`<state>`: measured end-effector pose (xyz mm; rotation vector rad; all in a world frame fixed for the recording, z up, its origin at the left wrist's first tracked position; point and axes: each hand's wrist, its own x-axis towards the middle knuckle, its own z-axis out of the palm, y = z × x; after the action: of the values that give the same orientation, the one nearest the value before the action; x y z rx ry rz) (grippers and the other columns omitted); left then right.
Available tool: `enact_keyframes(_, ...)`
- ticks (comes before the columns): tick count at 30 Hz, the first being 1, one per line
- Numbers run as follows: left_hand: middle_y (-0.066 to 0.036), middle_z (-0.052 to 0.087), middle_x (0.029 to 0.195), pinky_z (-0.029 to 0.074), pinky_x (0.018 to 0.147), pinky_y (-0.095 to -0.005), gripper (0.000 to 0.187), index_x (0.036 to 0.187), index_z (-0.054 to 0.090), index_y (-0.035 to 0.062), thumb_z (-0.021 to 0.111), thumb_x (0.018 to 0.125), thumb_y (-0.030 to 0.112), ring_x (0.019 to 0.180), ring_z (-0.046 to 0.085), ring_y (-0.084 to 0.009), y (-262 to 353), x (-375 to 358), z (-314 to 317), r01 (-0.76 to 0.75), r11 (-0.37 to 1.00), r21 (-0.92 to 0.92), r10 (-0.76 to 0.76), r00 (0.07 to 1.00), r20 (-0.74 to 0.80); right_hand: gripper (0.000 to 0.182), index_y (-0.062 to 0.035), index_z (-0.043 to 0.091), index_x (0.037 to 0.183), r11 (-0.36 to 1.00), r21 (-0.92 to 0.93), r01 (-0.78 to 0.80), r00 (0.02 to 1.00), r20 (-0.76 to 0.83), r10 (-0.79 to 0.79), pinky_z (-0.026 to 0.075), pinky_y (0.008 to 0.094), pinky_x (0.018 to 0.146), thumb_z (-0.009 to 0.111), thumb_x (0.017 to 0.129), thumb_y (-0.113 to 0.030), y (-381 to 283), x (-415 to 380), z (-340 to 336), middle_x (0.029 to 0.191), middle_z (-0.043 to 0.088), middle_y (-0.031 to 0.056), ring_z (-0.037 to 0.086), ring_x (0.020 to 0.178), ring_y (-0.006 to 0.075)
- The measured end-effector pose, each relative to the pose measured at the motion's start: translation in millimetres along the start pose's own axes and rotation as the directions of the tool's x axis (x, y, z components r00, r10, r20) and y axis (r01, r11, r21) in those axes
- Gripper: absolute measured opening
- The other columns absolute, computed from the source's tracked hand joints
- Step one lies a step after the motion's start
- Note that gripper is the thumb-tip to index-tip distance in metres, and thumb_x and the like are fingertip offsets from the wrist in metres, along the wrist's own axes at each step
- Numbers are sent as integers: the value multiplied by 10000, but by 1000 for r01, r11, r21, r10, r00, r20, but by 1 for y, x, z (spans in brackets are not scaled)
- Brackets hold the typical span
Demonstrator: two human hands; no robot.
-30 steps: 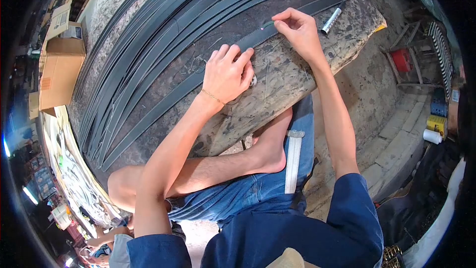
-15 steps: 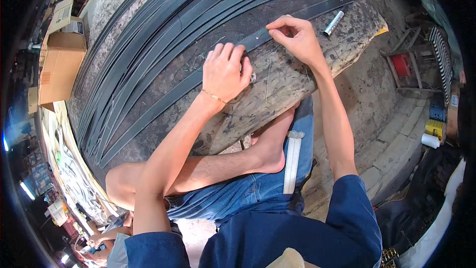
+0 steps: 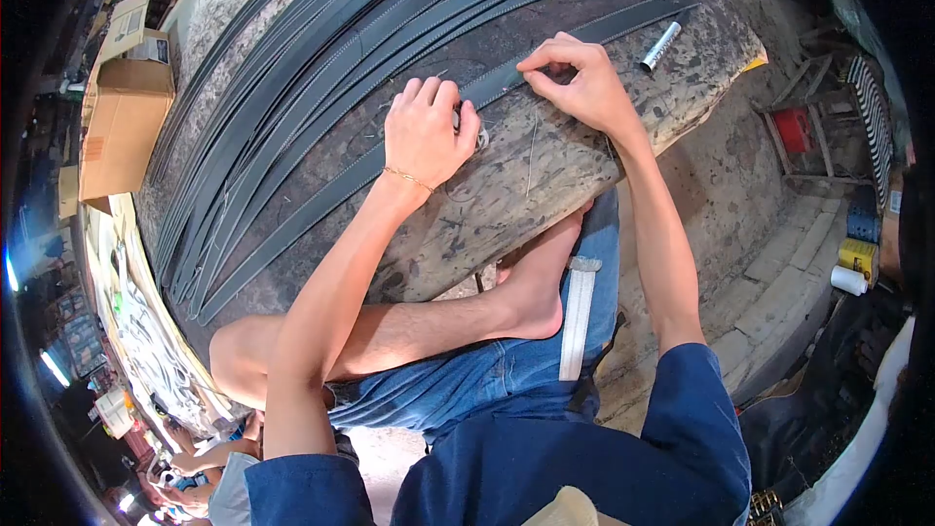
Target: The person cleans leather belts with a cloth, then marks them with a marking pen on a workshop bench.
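Observation:
A long dark strap [image 3: 321, 197] with pale stitching along its edges lies across the worktop under both hands. My left hand [image 3: 427, 133] rests over its middle, fingers curled; a bit of something shiny shows beside the thumb, mostly hidden. My right hand [image 3: 581, 86] is closed in a pinch, thumb and forefinger just above the strap farther right. Whatever sits between those fingertips is too small to make out. Near the strap's right end lies a silver metal tube [image 3: 661, 47] with markings on it.
Many more stitched dark straps [image 3: 292, 68] lie bunched at the far left. The worn, stained work surface [image 3: 467, 224] carries loose thread ends. A cardboard box [image 3: 127, 127] stands at left, a wooden stool [image 3: 823, 141] at right. Another person's hands [image 3: 185, 468] show at lower left.
My left hand has slid slightly left along the strap. My right hand remains pinched, its fingertips a little lower and closer to the strap. The view has shifted slightly.

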<state>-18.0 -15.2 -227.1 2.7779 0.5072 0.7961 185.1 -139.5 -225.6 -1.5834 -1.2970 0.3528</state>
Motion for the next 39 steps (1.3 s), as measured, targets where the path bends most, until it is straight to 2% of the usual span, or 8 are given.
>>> enact_keyframes(10, -115, 574, 783, 466, 699, -433, 184, 803, 557, 33, 680, 830, 167, 774, 562, -323, 1, 1, -5, -5, 1000, 11, 5, 999, 32, 149, -33, 737, 903, 999, -13, 44, 999, -1, -44, 459, 308, 623, 726, 788, -127, -2, 1, 1, 759, 633, 62, 548, 662, 160)
enact_keyframes(15, -134, 588, 1014, 455, 864, -439, 310, 985, 638, 43, 763, 789, 248, 1025, 570, -332, -1, 23, -59, -29, 996, -80, 67, 847, 528, 115, -8, 732, 905, 998, 18, -52, 998, -25, 53, 426, 271, 651, 714, 797, -45, 0, -1, 0, 761, 599, 26, 502, 694, 116)
enact_keyframes(19, -140, 604, 1143, 459, 950, -448, 383, 1097, 669, 75, 791, 741, 143, 1142, 572, -344, 1, 32, -89, 1, 1000, -21, 14, 718, 696, 137, -25, 734, 905, 1000, -6, 3, 1000, 2, -3, 453, 293, 624, 720, 799, -110, 1, 0, 0, 763, 638, 54, 535, 657, 139)
enact_keyframes(21, -141, 620, 1105, 490, 902, -439, 351, 1084, 676, 71, 779, 754, 125, 1058, 609, -343, 0, 36, -83, -5, 1000, 0, 4, 761, 649, 126, -21, 733, 906, 1000, -4, 12, 1000, -4, -12, 447, 278, 621, 716, 812, -103, 3, -1, 0, 760, 636, 38, 529, 654, 115)
enact_keyframes(23, -142, 636, 1067, 521, 853, -431, 319, 1071, 683, 67, 767, 767, 108, 974, 646, -341, 3, 40, -73, -7, 1000, 24, -9, 801, 598, 98, -18, 736, 909, 953, 227, -198, 969, -101, 226, 428, 242, 617, 705, 843, -84, 5, -1, 0, 760, 627, -5, 511, 663, 63)
enact_keyframes(26, -140, 670, 995, 555, 693, -422, 250, 1052, 692, 66, 725, 805, 65, 805, 686, -340, 17, 36, -36, -30, 977, -211, 30, 1000, -2, 109, -8, 726, 978, 905, 397, -154, 951, -189, 244, 452, 205, 671, 713, 876, -46, 9, 3, -2, 822, 663, -25, 568, 732, 44)
enact_keyframes(34, -67, 619, 1158, 440, 901, -449, 267, 1093, 704, 97, 689, 841, 182, 1155, 553, -281, 26, 5, 1, -228, 973, 32, 227, 973, 37, 129, 15, 718, 991, 870, 471, -149, 931, -229, 283, 509, 228, 750, 733, 869, -24, 15, 1, -3, 899, 714, 29, 640, 821, 78)
enact_keyframes(39, -87, 600, 1048, 446, 879, -461, 138, 938, 669, 88, 685, 832, 175, 1050, 560, -308, 27, 5, -2, -266, 963, 35, 266, 964, -13, 131, 22, 713, 984, 893, 416, -171, 906, -291, 309, 513, 229, 753, 738, 862, -17, 2, -22, -30, 907, 718, 42, 648, 818, 89)
